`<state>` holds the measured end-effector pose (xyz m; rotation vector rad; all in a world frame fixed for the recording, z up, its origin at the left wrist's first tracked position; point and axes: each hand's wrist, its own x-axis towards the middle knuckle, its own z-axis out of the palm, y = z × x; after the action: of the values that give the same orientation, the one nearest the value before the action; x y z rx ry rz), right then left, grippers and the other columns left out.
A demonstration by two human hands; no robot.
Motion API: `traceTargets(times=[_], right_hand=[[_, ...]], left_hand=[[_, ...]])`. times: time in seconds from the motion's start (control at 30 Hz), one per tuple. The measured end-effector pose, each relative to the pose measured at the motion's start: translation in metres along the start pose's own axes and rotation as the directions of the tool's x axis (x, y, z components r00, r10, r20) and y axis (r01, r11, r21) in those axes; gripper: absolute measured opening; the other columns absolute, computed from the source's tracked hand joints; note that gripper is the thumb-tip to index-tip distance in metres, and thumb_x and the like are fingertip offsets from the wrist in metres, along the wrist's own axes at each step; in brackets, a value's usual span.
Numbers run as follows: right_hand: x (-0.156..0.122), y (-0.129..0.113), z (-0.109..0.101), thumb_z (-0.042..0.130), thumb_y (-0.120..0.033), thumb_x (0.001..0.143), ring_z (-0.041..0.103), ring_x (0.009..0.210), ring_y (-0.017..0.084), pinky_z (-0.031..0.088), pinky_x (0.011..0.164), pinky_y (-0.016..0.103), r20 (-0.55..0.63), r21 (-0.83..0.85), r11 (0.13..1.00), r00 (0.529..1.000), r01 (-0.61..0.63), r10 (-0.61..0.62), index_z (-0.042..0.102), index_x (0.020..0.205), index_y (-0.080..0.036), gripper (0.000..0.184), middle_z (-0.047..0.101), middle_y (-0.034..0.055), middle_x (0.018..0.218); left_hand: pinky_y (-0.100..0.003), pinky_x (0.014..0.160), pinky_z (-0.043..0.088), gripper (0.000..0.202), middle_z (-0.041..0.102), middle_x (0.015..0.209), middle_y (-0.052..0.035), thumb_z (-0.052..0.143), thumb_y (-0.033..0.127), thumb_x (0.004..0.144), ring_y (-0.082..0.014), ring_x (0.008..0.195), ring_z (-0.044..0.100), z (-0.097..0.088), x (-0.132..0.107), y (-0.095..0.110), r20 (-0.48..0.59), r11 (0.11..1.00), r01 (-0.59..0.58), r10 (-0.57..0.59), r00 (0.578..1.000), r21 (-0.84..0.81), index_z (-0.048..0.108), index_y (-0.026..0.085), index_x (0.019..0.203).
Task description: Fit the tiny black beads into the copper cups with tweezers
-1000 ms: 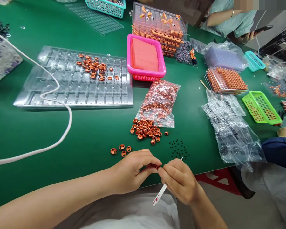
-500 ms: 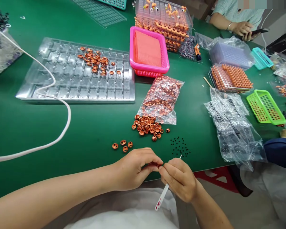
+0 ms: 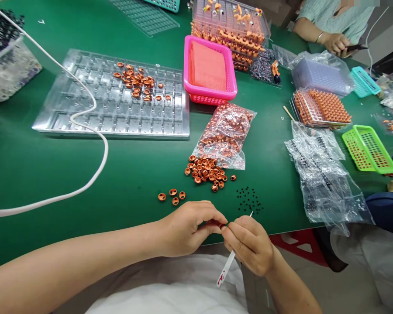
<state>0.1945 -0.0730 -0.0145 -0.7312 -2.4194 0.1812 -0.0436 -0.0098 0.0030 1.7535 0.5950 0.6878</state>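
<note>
My left hand [image 3: 191,229] is closed in a pinch at the table's front edge, around a small copper-coloured cup piece [image 3: 223,226] mostly hidden by the fingertips. Against it, my right hand [image 3: 250,244] has its thumb and fingertips at the same piece. White tweezers [image 3: 227,267] with red stains lie through my right hand, their pointed end sticking out above the knuckles. Four-way apart from the pile, several loose copper-coloured cups [image 3: 173,192] lie just beyond my left hand. Tiny black dots of parts [image 3: 249,200] are scattered beyond my right hand.
A cup pile [image 3: 205,169] spills from a clear bag [image 3: 225,131]. Behind stand a clear tray [image 3: 118,122] with more cups and a pink basket [image 3: 211,97]. A white cable [image 3: 101,161] crosses the left. Plastic bags [image 3: 327,183] and a green basket [image 3: 368,148] lie right. A person holds a phone [image 3: 356,47].
The whole view has shifted slightly, so the table things sit a little further right. Both hands keep their pinch together, and the tweezers stay in my right hand.
</note>
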Motion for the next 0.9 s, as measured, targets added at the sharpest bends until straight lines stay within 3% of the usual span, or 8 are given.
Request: traceTargets(times=[0.27, 0.4, 0.57, 0.7, 0.8, 0.9], right_hand=[[0.006, -0.002, -0.005, 0.047, -0.004, 0.096, 0.061, 0.076, 0.020, 0.051, 0.060, 0.036, 0.077, 0.047, 0.997, 0.996, -0.059, 0.055, 0.062, 0.126, -0.007, 0.033, 0.070, 0.0109, 0.092], [0.019, -0.001, -0.011, 0.054, -0.002, 0.094, 0.054, 0.071, 0.019, 0.044, 0.058, 0.034, 0.095, 0.089, 0.994, 0.994, -0.060, 0.051, 0.062, 0.115, -0.006, 0.023, 0.067, 0.0097, 0.084], [0.028, 0.002, -0.005, 0.053, -0.003, 0.095, 0.048, 0.066, 0.016, 0.043, 0.057, 0.030, 0.123, 0.091, 0.990, 0.988, -0.108, 0.096, 0.061, 0.100, -0.011, 0.013, 0.062, 0.0054, 0.075], [0.019, 0.004, 0.005, 0.054, -0.003, 0.095, 0.055, 0.072, 0.017, 0.049, 0.064, 0.031, 0.052, 0.090, 0.981, 0.985, -0.171, 0.167, 0.060, 0.107, -0.015, 0.018, 0.066, 0.0068, 0.086], [0.008, 0.004, 0.006, 0.058, -0.002, 0.093, 0.060, 0.076, 0.016, 0.053, 0.069, 0.031, -0.032, 0.140, 0.961, 0.969, -0.240, 0.247, 0.060, 0.115, -0.016, 0.026, 0.066, 0.0060, 0.089], [0.001, 0.003, 0.005, 0.061, -0.002, 0.092, 0.061, 0.076, 0.016, 0.055, 0.069, 0.031, -0.101, 0.170, 0.938, 0.942, -0.302, 0.321, 0.061, 0.115, -0.018, 0.028, 0.066, 0.0050, 0.089]], left_hand=[[-0.024, 0.072, 0.054, 0.016, 0.076, 0.084, -0.0071, 0.058, 0.012, 0.096, -0.0163, 0.078, 0.068, 0.000, 0.001, 0.000, 0.009, 1.000, -0.025, 0.024, 1.000, 0.016, 0.074, 0.013, 0.101], [-0.025, 0.074, 0.055, 0.017, 0.077, 0.086, -0.0072, 0.057, 0.013, 0.095, -0.0175, 0.081, 0.069, 0.005, 0.002, -0.004, 0.047, 0.999, -0.025, 0.024, 0.999, 0.041, 0.073, 0.015, 0.099], [-0.025, 0.078, 0.055, 0.017, 0.078, 0.090, -0.0074, 0.060, 0.010, 0.092, -0.0192, 0.087, 0.071, 0.003, 0.005, -0.001, 0.124, 0.985, 0.089, -0.108, 0.986, 0.150, 0.075, 0.014, 0.100], [-0.025, 0.079, 0.054, 0.016, 0.078, 0.094, -0.0046, 0.061, 0.010, 0.093, -0.0185, 0.090, 0.070, -0.018, 0.005, 0.014, 0.130, 0.953, 0.153, -0.192, 0.973, 0.262, 0.075, 0.017, 0.100], [-0.027, 0.080, 0.053, 0.014, 0.075, 0.094, -0.0053, 0.062, 0.012, 0.094, -0.0187, 0.091, 0.068, -0.043, -0.002, 0.018, 0.023, 0.905, 0.162, -0.186, 0.982, 0.393, 0.075, 0.018, 0.098], [-0.029, 0.080, 0.054, 0.014, 0.073, 0.091, -0.0056, 0.061, 0.015, 0.096, -0.0205, 0.093, 0.066, -0.065, -0.014, 0.007, -0.127, 0.823, 0.236, -0.199, 0.972, 0.516, 0.075, 0.019, 0.096]])
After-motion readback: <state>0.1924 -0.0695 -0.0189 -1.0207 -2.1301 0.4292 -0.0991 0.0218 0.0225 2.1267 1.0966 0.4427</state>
